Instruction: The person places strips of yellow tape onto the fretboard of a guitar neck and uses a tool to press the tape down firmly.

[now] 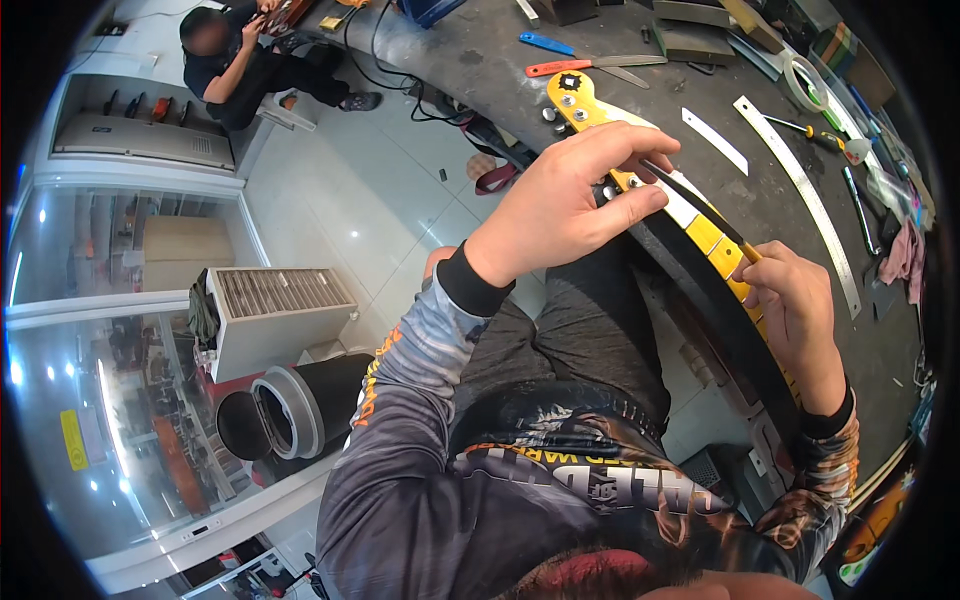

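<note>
A guitar neck with a yellow maple headstock (598,111) and fretboard lies along the bench edge in front of me. White covering lies on its upper part, by the nut. My left hand (577,195) arches over the headstock, its thumb and fingers around the tip of a slim dark file (697,201). My right hand (795,307) is closed on the file's wooden handle, low over the frets. Metal tuning pegs stick out at the headstock's left side. What lies under my left palm is hidden.
On the dark bench lie red-handled (559,68) and blue-handled (546,43) tools, a white strip (715,141), a steel ruler (802,202), a screwdriver (823,138) and a tape roll (805,84). A person (232,67) sits at the upper left. A bin (289,412) stands on the floor.
</note>
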A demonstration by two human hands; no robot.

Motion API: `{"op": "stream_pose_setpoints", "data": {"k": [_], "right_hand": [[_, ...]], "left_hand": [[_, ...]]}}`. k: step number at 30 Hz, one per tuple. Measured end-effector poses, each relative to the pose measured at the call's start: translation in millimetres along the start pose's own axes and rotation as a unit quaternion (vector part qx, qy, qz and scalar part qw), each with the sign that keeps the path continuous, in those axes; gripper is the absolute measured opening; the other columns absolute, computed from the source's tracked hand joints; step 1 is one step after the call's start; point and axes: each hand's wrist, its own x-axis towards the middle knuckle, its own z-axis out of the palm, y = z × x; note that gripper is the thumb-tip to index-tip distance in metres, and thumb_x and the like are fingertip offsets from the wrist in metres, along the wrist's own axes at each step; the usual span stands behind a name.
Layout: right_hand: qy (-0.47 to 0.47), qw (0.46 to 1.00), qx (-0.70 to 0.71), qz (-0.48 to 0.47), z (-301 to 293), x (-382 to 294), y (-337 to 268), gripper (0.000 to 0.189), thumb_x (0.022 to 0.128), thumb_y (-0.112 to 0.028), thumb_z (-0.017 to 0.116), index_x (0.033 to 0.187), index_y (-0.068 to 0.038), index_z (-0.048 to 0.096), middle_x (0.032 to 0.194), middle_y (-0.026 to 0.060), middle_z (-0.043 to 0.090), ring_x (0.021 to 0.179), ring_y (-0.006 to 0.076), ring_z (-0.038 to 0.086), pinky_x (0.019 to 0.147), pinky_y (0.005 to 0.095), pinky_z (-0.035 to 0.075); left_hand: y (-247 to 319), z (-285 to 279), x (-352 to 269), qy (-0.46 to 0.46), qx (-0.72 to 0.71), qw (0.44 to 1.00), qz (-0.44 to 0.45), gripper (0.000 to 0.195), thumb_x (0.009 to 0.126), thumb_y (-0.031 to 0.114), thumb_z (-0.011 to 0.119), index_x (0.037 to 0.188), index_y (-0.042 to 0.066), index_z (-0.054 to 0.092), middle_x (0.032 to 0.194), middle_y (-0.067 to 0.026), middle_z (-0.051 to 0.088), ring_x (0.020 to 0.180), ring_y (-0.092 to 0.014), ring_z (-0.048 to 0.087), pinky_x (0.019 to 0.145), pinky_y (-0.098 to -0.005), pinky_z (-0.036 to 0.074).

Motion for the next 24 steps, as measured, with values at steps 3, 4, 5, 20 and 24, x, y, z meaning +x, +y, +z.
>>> {"op": "stream_pose_setpoints", "data": {"k": [3,4,5,20,24], "right_hand": [[0.001,1.000,-0.003,-0.009,2.1,1.9,3.7,0.036,0.088,0.016,0.067,0.116,-0.007,0.063,0.093,0.0141,0.075,0.063,0.0224,0.070,0.058,0.0343,0.054],[0.003,1.000,0.006,-0.008,2.7,1.8,4.4,0.036,0.089,0.016,0.067,0.115,-0.007,0.063,0.091,0.0138,0.074,0.063,0.0235,0.070,0.058,0.0350,0.054],[0.002,1.000,0.006,-0.010,3.3,0.8,6.3,0.036,0.089,0.016,0.067,0.115,-0.007,0.063,0.091,0.0138,0.074,0.063,0.0235,0.070,0.058,0.0350,0.054],[0.018,0.999,-0.005,0.039,5.5,1.1,8.2,0.027,0.104,0.003,0.072,0.129,-0.004,0.068,0.102,0.0165,0.080,0.082,0.0357,0.078,0.072,0.0415,0.060],[0.037,0.999,-0.010,0.035,9.7,-1.7,9.6,0.026,0.103,0.001,0.074,0.128,-0.003,0.068,0.104,0.0148,0.081,0.081,0.0347,0.079,0.070,0.0417,0.060]], "left_hand": [[1.5,-4.3,-7.1,0.007,0.004,1.000,-0.001,0.050,0.103,0.003,0.082,0.151,0.001,0.067,0.130,-0.0116,0.079,0.120,-0.021,0.078,0.105,-0.0364,0.061],[2.5,-6.0,-10.0,0.019,-0.011,1.000,-0.010,0.051,0.102,0.002,0.082,0.151,0.001,0.067,0.130,-0.0120,0.080,0.120,-0.021,0.078,0.105,-0.0364,0.061],[3.5,-8.2,-12.2,0.020,-0.010,1.000,-0.009,0.051,0.102,0.002,0.082,0.151,0.001,0.067,0.130,-0.0120,0.080,0.120,-0.021,0.078,0.105,-0.0364,0.061],[14.0,-116.7,-58.3,0.379,0.025,0.922,-0.071,0.060,0.115,0.010,0.064,0.169,-0.005,0.043,0.142,-0.0244,0.073,0.115,-0.028,0.079,0.105,-0.0410,0.063],[4.4,-49.2,-24.6,0.147,0.096,0.984,-0.029,0.040,0.107,0.003,0.074,0.147,0.000,0.070,0.134,-0.0148,0.077,0.117,-0.024,0.076,0.104,-0.0376,0.060]]}}
